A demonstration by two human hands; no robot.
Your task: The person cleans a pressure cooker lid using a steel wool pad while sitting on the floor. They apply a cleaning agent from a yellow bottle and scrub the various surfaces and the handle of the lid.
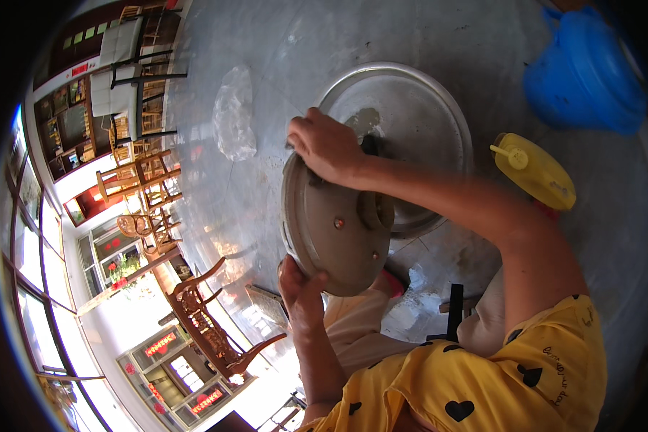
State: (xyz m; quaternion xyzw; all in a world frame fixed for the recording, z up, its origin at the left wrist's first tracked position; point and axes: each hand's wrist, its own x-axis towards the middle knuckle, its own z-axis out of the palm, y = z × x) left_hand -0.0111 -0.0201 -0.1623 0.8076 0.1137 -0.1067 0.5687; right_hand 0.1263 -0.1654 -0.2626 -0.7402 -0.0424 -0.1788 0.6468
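Observation:
A round, domed grey metal lid (324, 243) is tilted up on its edge in front of me. It has small reddish fittings and a raised part near its middle. My left hand (304, 294) grips its lower rim, thumb on the outer face. At the upper rim, my right hand (326, 146) has its fingers curled over the edge. Something dark shows under that palm, too hidden to name. Behind the lid, a wide shallow metal basin (426, 119) rests on the floor, with a wet grey patch inside. The lid and my right forearm cover part of it.
A blue plastic bucket (583, 75) stands at the upper right, with a yellow plastic container (540, 175) nearby. A clear plastic bag (235, 116) lies on the grey floor (281, 43). Wooden chairs (146, 181) and a carved wooden armchair (210, 324) stand at the left.

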